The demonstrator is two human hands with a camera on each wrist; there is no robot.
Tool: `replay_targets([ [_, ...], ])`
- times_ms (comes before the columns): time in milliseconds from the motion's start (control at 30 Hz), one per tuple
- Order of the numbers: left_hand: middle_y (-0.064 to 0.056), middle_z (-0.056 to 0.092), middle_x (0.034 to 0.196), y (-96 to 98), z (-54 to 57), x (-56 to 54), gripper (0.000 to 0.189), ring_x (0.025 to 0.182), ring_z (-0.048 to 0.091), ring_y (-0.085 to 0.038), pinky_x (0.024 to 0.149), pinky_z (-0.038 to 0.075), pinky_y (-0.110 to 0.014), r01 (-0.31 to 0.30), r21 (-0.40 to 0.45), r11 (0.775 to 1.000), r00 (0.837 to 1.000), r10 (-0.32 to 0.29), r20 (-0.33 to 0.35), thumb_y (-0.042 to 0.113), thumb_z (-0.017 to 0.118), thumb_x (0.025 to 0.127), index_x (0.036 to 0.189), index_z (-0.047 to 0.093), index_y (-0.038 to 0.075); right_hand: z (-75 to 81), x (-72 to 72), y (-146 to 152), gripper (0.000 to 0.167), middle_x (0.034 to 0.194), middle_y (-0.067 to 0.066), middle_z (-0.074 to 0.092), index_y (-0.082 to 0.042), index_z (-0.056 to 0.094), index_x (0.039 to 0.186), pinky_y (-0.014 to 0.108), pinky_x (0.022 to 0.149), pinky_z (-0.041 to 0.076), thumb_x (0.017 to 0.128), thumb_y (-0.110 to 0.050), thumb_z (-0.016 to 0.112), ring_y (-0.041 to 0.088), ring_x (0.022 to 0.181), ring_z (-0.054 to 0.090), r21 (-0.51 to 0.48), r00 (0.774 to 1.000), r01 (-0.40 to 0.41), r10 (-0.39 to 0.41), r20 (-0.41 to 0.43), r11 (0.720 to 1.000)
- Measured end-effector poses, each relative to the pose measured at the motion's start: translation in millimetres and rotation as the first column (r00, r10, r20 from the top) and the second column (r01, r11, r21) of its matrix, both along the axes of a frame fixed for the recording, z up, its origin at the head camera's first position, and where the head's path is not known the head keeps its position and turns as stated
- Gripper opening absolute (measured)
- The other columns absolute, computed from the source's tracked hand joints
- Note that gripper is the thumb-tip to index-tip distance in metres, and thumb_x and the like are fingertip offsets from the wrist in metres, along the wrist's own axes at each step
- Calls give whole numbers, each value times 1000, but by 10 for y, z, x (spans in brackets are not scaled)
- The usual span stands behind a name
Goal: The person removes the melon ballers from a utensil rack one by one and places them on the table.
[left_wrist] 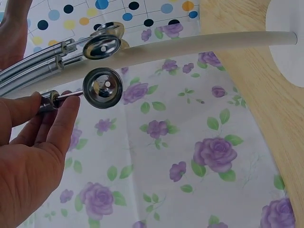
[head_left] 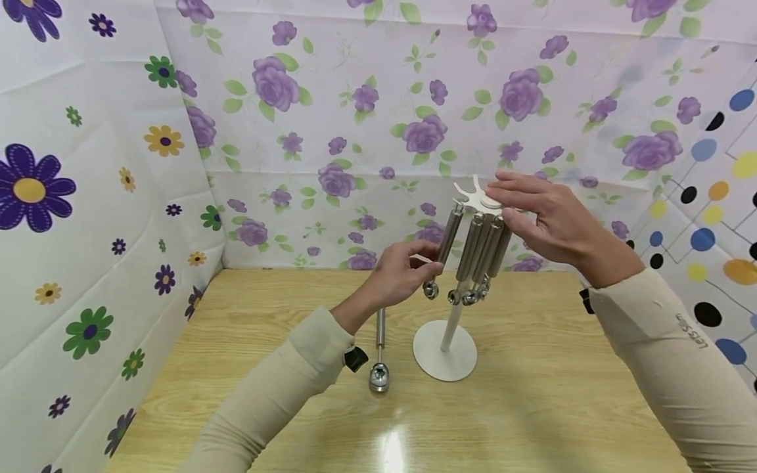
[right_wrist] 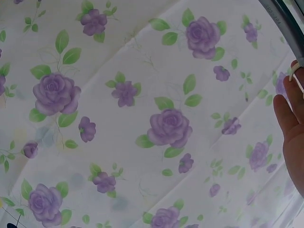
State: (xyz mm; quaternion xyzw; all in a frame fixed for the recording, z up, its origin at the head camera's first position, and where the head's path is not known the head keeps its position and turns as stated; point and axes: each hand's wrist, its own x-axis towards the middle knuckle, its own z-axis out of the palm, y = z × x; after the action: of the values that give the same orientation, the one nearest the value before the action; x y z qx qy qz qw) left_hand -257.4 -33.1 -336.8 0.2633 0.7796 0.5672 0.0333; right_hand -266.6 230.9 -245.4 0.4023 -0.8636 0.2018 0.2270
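A white rack with a round base point(head_left: 445, 368) and hooked arms point(head_left: 465, 192) holds several metal scoops point(head_left: 478, 249) with thick grey handles and small round bowls. My left hand point(head_left: 402, 270) pinches the leftmost scoop point(head_left: 451, 230) low on its handle. In the left wrist view, thumb and fingers meet near its thin neck, and its shiny bowl point(left_wrist: 102, 88) points toward the base. My right hand point(head_left: 547, 213) rests at the rack's top, fingers extended over it. The right wrist view catches only part of that hand point(right_wrist: 292, 126) and a piece of a handle point(right_wrist: 285, 28).
Another metal scoop point(head_left: 380, 378) lies on the wooden table point(head_left: 284, 381), left of the rack's base and partly behind the left forearm. Flowered cloth point(head_left: 337, 131) hangs behind the table, with more patterned cloth at both sides.
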Motion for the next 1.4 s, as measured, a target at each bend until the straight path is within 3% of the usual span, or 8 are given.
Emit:
replay_targets([
  [167, -12, 69, 106, -49, 16, 31, 22, 91, 70, -19, 77, 60, -31, 2, 6, 1000, 1000, -1, -12, 6, 64, 99, 119, 67, 0, -5, 8, 10, 42, 144, 18, 54, -1, 64, 133, 62, 108, 36, 103, -28, 51, 39, 133, 47, -4, 1000, 11, -11, 2, 1000],
  [700, -14, 66, 106, -166, 39, 63, 21, 86, 69, -21, 76, 60, -39, -21, 54, 998, 999, 23, -37, 5, 64, 98, 118, 66, -3, -11, 0, -1, 41, 143, 17, 54, -2, 65, 132, 63, 105, 38, 103, -28, 50, 39, 132, 49, -1, 1000, 11, -11, -19, 1000],
  [800, -14, 65, 107, -224, 9, 58, 23, 86, 69, -21, 76, 60, -38, -21, 41, 999, 1000, 22, -22, 4, 63, 99, 121, 65, -3, -9, 3, -3, 41, 143, 17, 55, -2, 65, 132, 63, 105, 39, 103, -26, 51, 38, 132, 49, -4, 1000, 8, -8, -19, 1000],
  [1033, -11, 67, 102, -365, -84, 52, 21, 83, 69, -19, 73, 61, -34, -97, 38, 995, 995, 98, -6, 5, 66, 97, 117, 68, 0, 2, 8, -1, 40, 142, 16, 56, -2, 65, 132, 61, 106, 39, 102, -25, 52, 37, 133, 49, -8, 1000, 8, -8, -17, 1000],
  [1400, -13, 67, 101, -472, -247, 41, 21, 83, 71, -22, 73, 61, -30, -155, 39, 987, 988, 154, 29, 5, 69, 95, 115, 68, -2, 9, 7, -5, 42, 140, 15, 57, -3, 65, 132, 62, 105, 39, 104, -31, 50, 36, 132, 49, 11, 999, 15, -15, -36, 1000],
])
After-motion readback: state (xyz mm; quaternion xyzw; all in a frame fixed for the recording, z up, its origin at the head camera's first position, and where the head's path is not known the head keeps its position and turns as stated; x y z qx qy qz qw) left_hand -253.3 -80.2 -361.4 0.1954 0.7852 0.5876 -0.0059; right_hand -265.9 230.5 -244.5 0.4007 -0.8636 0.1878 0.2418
